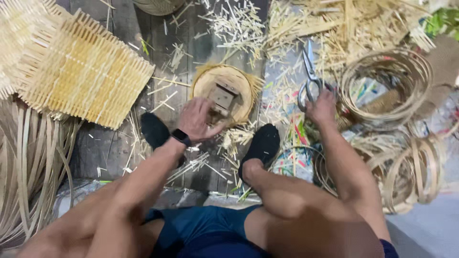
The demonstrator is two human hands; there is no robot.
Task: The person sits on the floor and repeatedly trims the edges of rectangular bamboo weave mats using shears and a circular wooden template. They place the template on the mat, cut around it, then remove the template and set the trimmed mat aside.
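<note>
Head view showed the left hand [197, 119] with spread fingers resting on a round woven basket [224, 91] (on the dark floor), while the right hand [321, 107] gripped grey scissors [310, 76] nearby

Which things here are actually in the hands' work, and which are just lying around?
In hand:
- round woven basket, under the left hand
- small wooden block inside it
- scissors, gripped by the right hand

Lying about:
- flat woven panels
- coiled bamboo rings
- loose long strips
- offcuts
</note>
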